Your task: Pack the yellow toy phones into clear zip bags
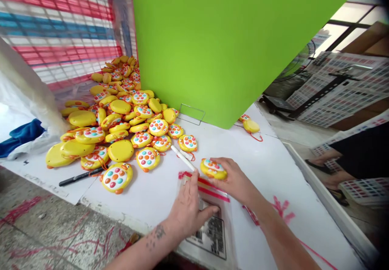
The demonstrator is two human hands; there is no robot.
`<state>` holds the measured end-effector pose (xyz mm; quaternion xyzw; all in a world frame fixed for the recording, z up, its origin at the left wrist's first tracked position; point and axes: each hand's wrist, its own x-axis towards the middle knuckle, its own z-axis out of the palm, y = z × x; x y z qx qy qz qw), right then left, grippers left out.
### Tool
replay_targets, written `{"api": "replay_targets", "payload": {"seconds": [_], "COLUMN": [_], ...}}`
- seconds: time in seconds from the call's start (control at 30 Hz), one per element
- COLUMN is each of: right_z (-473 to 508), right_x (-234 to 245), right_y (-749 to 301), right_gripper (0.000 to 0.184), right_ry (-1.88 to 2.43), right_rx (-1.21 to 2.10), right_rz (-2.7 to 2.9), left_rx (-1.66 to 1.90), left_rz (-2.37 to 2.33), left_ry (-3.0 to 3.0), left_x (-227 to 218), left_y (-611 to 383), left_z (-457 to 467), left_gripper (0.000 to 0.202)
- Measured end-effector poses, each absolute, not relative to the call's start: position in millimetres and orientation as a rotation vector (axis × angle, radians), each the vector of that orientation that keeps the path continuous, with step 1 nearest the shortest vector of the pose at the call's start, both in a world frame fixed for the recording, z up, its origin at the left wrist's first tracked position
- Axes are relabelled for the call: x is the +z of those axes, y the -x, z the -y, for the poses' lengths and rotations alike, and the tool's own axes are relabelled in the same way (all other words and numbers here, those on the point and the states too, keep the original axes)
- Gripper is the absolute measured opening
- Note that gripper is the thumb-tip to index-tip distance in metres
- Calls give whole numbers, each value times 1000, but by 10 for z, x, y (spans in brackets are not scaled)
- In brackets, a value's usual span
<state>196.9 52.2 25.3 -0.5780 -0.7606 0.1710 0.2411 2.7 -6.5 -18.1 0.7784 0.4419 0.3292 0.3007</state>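
In the head view, my right hand grips a yellow duck-shaped toy by its right side, its white face with colored buttons tilted up. My left hand lies with fingers stretched and thumb apart on a clear zip bag with a printed black-and-white label. Just beyond its fingertips is a white marker; whether they touch is unclear. Several more such toys are heaped to the left, some face up, others showing plain yellow backs. One toy sits nearest the front edge beside a black marker.
A large green panel rises behind the white table, with a wire loop at its base. Past its right corner lies another toy with a red cord. A striped woven sack stands left. Another person's legs show at right.
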Motion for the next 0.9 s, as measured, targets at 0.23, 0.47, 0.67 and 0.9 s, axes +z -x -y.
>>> {"api": "replay_targets", "payload": {"seconds": [0.23,0.47,0.67,0.9], "right_z": [164,339,366,189], "right_x": [86,22,50,166], "right_y": [-1586,-1482,-1496,-1448], "right_gripper": [53,52,53,66], "right_ry": [1490,1421,1318,1383], "right_rx": [244,178,145,187], "right_rz": [1973,1961,2063,2165], "left_rx": [948,901,875,897], "left_rz": [-1024,-1069,-1081,-1043], "left_ry": [-1651,-1482,-1450,-1389], "left_x": [-101,7,96,86], "left_y": [30,55,57,74], "left_z": [1,-15,-33,-85], "left_gripper": [100,92,79,76]}}
